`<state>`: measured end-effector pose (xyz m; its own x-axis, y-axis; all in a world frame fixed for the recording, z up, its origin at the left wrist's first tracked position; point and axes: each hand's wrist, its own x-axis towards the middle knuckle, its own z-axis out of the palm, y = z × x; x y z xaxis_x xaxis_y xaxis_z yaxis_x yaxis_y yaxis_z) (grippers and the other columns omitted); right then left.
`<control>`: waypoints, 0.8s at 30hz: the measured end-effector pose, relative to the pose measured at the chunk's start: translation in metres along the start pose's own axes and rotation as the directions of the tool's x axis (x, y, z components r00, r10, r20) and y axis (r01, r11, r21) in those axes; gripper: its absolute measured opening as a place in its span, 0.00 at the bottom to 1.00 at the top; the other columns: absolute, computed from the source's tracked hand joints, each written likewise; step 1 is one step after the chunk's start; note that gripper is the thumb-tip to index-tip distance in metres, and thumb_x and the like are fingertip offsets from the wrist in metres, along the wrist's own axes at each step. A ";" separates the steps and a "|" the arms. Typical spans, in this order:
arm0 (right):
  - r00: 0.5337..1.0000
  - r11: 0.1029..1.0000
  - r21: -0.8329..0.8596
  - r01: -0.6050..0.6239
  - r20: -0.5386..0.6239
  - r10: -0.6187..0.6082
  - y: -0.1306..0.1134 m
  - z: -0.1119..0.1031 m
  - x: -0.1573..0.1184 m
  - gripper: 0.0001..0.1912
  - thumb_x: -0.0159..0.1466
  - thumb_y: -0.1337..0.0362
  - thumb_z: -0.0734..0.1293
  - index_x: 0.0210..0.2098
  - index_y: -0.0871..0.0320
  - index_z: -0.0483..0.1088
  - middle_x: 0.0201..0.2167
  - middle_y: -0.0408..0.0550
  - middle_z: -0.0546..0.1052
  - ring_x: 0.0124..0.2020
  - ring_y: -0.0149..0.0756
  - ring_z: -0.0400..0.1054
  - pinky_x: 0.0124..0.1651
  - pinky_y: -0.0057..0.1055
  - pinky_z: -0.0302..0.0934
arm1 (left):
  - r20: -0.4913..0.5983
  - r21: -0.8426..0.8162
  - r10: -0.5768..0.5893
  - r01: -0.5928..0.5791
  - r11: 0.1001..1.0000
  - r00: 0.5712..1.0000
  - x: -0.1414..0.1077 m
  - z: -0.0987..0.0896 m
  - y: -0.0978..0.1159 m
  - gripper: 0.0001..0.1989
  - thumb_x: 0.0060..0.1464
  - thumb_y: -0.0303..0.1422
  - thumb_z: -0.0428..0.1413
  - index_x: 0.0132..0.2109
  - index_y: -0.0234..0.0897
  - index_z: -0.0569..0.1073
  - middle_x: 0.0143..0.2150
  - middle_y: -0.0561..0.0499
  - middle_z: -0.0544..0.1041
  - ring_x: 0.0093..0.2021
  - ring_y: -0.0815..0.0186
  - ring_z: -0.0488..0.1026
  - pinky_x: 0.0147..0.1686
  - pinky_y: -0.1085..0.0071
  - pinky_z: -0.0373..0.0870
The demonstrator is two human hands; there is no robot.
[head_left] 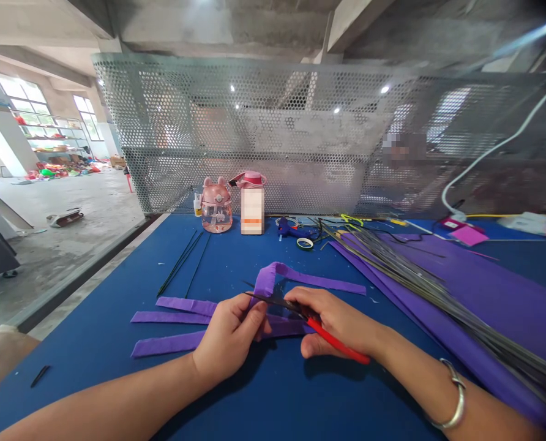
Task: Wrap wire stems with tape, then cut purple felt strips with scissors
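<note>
A purple paper strip (266, 280) is pinched in my left hand (229, 334), its upper part bending over and trailing right to the table. My right hand (323, 318) is closed on red-handled scissors (330, 340). Their dark blades point left and lie at the strip, close to my left fingertips; the tips look slightly apart. Under and beside my hands, several more purple strips (167, 344) lie flat on the blue table (98, 373). My hands cover the middle parts of those strips.
Thin dark stems (180, 263) lie at the left. A pink bottle (216, 211), a blue glue gun (291, 229) and a tape roll (305, 244) stand or lie at the back. On the right, a bundle of wires (420, 282) rests on purple sheets (521, 294). A perforated metal screen (254, 141) rises behind.
</note>
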<state>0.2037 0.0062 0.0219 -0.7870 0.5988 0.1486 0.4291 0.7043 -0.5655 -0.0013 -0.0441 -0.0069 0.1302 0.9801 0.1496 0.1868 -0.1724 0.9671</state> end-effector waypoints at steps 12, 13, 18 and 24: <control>1.000 0.997 0.080 0.015 -0.017 -0.014 -0.002 0.001 0.001 0.24 0.58 0.43 0.63 0.34 0.60 0.65 0.26 0.41 0.62 0.26 0.28 0.52 0.28 0.24 0.52 | 0.030 -0.007 0.038 -0.038 0.999 0.999 -0.001 -0.001 0.002 0.18 0.58 0.40 0.47 0.26 0.34 0.69 0.21 0.54 0.69 0.22 0.73 0.63 0.23 0.77 0.59; 1.000 0.997 0.083 0.004 -0.017 -0.002 -0.001 0.001 0.000 0.23 0.58 0.44 0.64 0.34 0.61 0.66 0.26 0.41 0.63 0.25 0.28 0.53 0.28 0.24 0.52 | 0.029 -0.008 0.038 -0.038 0.999 0.999 -0.001 -0.001 0.002 0.18 0.58 0.40 0.47 0.26 0.34 0.69 0.21 0.54 0.69 0.22 0.73 0.63 0.23 0.77 0.59; 0.999 0.995 0.099 -0.029 -0.009 0.031 -0.002 0.001 0.001 0.20 0.59 0.48 0.65 0.34 0.61 0.66 0.27 0.42 0.66 0.25 0.28 0.55 0.27 0.24 0.54 | 0.024 -0.053 0.012 -0.011 0.999 1.000 -0.001 0.000 0.003 0.17 0.58 0.42 0.48 0.27 0.34 0.69 0.21 0.53 0.70 0.22 0.73 0.63 0.23 0.77 0.59; 0.997 0.995 0.067 -0.077 -0.026 0.079 -0.003 0.000 0.002 0.18 0.60 0.49 0.64 0.32 0.60 0.65 0.26 0.42 0.65 0.25 0.28 0.53 0.27 0.24 0.53 | 0.024 -0.114 -0.056 0.058 0.992 0.998 0.001 0.001 0.001 0.17 0.56 0.46 0.49 0.32 0.34 0.68 0.23 0.54 0.71 0.21 0.73 0.62 0.21 0.77 0.58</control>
<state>0.2007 0.0059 0.0239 -0.7390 0.6622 0.1240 0.4580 0.6288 -0.6284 0.0003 -0.0435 -0.0064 0.1432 0.9856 0.0901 0.0817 -0.1025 0.9914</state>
